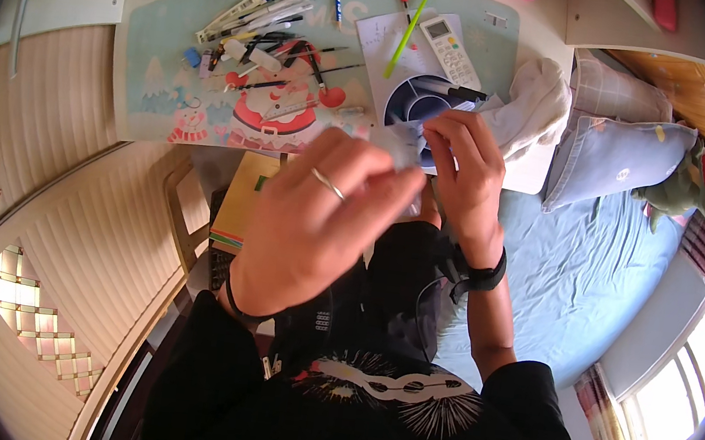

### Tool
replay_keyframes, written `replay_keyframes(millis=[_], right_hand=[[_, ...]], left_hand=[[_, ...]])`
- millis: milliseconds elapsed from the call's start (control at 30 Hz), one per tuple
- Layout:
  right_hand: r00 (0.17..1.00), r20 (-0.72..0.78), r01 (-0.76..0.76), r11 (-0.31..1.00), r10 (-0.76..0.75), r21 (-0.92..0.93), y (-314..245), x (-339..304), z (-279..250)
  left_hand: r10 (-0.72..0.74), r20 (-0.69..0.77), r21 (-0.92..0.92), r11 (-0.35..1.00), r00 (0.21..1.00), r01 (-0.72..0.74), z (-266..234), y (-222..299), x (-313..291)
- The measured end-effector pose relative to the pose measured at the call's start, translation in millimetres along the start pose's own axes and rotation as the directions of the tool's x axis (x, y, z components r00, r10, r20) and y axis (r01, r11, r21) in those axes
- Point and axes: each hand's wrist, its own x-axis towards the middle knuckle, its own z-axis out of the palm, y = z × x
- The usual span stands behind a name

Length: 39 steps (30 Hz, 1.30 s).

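Both my hands are raised close together over the desk's front edge. My left hand (317,220), wearing a ring and smeared by motion, pinches a crumpled, translucent whitish piece (404,145) that I cannot name more exactly. Right beside it, the fingertips of my right hand (470,169) are pressed together at the other side of this piece. Just behind the hands stands a round pen holder (395,102) with a dark blue, divided inside. Black pens (463,93) lean in its right part. My fingers hide its near side.
Many loose pens (263,20) lie on the pale green desk mat (159,38). A white remote control (446,49), a green stick-like pen (406,37) and paper (375,38) lie behind the holder. White cloth (535,106) sits at right, beside a blue bed (575,274).
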Motion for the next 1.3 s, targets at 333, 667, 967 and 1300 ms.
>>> replay_keyframes(millis=[333, 667, 967, 1300], right_hand=[[0.972, 0.088, -0.220, 0.975, 0.217, 0.020, -1.9, -14.9, -8.1], [0.973, 0.027, -0.227, 0.974, 0.227, -0.014, 4.9, 5.9, -5.5], [0.936, 0.125, -0.330, 0.944, 0.328, -0.009, 7.5, 1.6, -5.6], [0.931, 0.055, -0.358, 0.933, 0.360, -0.038, 10.9, -11.8, -8.6]], left_hand=[[0.123, 0.076, -0.136, 0.984, 0.990, -0.112, 41.0, 0.8, -14.6], [-0.219, 0.097, -0.467, 0.851, 0.971, 0.239, 37.7, -28.5, 13.8], [-0.549, -0.256, -0.007, 0.824, 0.796, 0.566, 32.7, -167.3, -71.0], [-0.579, -0.148, 0.363, 0.722, 0.802, 0.589, 80.7, -192.1, -102.6]])
